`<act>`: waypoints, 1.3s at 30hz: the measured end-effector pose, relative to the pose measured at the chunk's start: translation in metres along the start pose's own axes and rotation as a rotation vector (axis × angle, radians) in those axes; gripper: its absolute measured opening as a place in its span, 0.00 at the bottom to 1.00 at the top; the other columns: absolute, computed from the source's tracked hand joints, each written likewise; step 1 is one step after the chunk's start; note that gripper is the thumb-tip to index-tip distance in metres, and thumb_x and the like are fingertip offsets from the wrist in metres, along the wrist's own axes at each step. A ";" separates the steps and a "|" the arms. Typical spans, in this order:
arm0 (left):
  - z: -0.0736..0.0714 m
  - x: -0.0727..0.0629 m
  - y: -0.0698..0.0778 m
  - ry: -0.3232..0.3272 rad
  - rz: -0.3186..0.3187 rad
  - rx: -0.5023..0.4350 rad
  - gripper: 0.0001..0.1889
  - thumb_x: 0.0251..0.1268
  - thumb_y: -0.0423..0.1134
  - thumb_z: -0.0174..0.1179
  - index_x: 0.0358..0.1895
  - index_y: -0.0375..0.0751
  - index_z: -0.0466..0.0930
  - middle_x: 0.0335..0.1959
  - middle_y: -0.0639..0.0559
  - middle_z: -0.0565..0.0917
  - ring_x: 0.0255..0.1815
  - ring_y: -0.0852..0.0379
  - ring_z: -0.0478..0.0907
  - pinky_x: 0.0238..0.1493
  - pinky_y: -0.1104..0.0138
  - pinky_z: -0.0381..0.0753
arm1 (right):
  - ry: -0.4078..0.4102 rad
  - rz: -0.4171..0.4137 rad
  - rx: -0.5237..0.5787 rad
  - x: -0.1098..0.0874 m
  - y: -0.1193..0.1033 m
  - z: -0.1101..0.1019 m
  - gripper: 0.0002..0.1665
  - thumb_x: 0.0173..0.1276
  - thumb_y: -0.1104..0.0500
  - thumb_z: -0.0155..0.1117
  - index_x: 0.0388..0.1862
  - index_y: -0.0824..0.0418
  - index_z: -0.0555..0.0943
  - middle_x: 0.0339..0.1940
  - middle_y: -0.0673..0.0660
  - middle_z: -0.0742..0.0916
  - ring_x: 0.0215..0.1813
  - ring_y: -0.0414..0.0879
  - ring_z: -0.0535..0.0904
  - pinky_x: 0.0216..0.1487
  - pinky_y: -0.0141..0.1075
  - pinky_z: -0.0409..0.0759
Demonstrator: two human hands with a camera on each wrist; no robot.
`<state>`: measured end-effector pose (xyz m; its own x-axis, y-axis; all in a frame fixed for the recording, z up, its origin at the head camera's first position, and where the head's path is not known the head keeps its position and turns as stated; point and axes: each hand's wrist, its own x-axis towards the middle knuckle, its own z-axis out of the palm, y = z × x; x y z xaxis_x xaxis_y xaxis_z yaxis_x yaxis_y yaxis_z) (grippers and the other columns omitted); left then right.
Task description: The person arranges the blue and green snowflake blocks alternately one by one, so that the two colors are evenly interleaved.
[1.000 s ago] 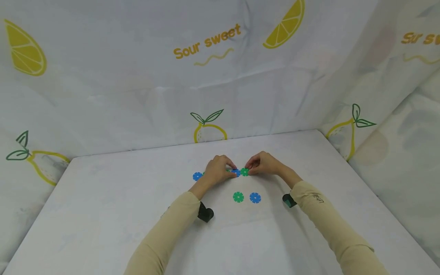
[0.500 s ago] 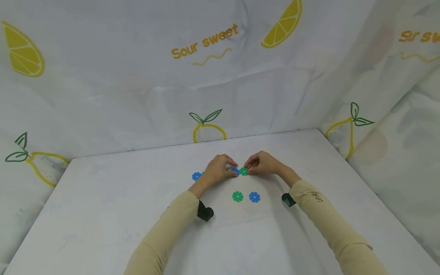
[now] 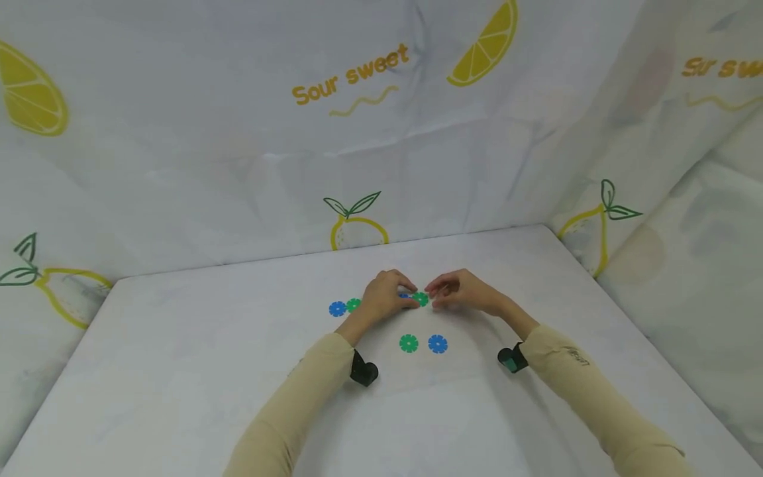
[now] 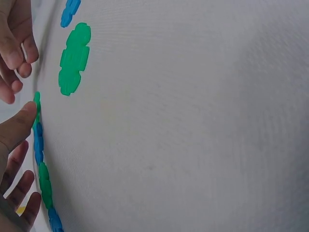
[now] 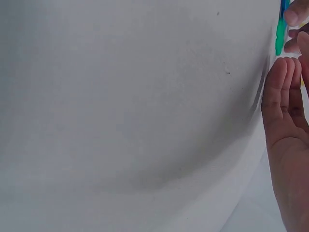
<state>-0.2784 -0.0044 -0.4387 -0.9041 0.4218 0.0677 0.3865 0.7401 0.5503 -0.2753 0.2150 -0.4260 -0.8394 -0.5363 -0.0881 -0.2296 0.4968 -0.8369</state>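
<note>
Notched plastic discs in blue and green stand in a row at the back middle of the table. My left hand (image 3: 384, 295) reaches over the row, thumb and forefinger pinching the green disc (image 3: 420, 299) at its right end. Part of a blue disc (image 3: 403, 296) shows between those fingers. Farther left in the row are another green disc (image 3: 354, 305) and a blue disc (image 3: 337, 309). My right hand (image 3: 467, 291) is just right of the end disc, its thumb and fingers apart and holding nothing. The left wrist view shows the thumb against the end green disc (image 4: 37, 99).
Nearer me, a loose green disc (image 3: 408, 343) and a loose blue disc (image 3: 438, 344) lie flat on the white table (image 3: 179, 371). A lemon-print cloth (image 3: 238, 165) hangs behind the table and along its right side.
My right hand has let go of the end green disc and moved slightly right, its fingers spreading. My left fingers have shifted right along the row, from the blue disc to the green one.
</note>
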 end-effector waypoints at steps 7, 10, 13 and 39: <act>0.002 0.001 -0.001 0.003 -0.001 0.023 0.15 0.53 0.48 0.72 0.43 0.49 0.88 0.48 0.52 0.83 0.53 0.52 0.75 0.55 0.59 0.73 | 0.037 0.021 0.106 -0.022 -0.007 0.003 0.22 0.64 0.60 0.67 0.55 0.69 0.79 0.51 0.64 0.83 0.44 0.50 0.80 0.48 0.28 0.76; 0.002 0.001 0.000 0.004 -0.015 0.035 0.15 0.53 0.49 0.72 0.43 0.50 0.88 0.48 0.52 0.83 0.53 0.52 0.75 0.55 0.59 0.73 | 0.047 0.017 0.125 -0.030 -0.010 0.004 0.22 0.64 0.60 0.67 0.55 0.70 0.78 0.52 0.66 0.82 0.44 0.49 0.80 0.48 0.27 0.77; 0.002 0.001 0.001 0.000 -0.026 0.035 0.14 0.53 0.48 0.71 0.43 0.50 0.88 0.49 0.52 0.83 0.53 0.52 0.75 0.55 0.59 0.73 | 0.058 0.012 0.136 -0.037 -0.011 0.007 0.22 0.64 0.60 0.67 0.54 0.70 0.78 0.52 0.66 0.83 0.46 0.47 0.80 0.49 0.27 0.77; 0.004 0.000 -0.001 0.028 0.025 0.012 0.13 0.52 0.47 0.72 0.41 0.48 0.89 0.46 0.52 0.84 0.52 0.50 0.76 0.56 0.58 0.73 | 0.045 -0.081 0.118 -0.071 0.000 0.042 0.21 0.59 0.66 0.70 0.50 0.72 0.79 0.44 0.63 0.84 0.42 0.45 0.80 0.47 0.29 0.80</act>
<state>-0.2783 -0.0031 -0.4426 -0.8987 0.4258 0.1046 0.4112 0.7356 0.5383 -0.1947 0.2243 -0.4428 -0.8423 -0.5390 0.0049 -0.2407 0.3680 -0.8982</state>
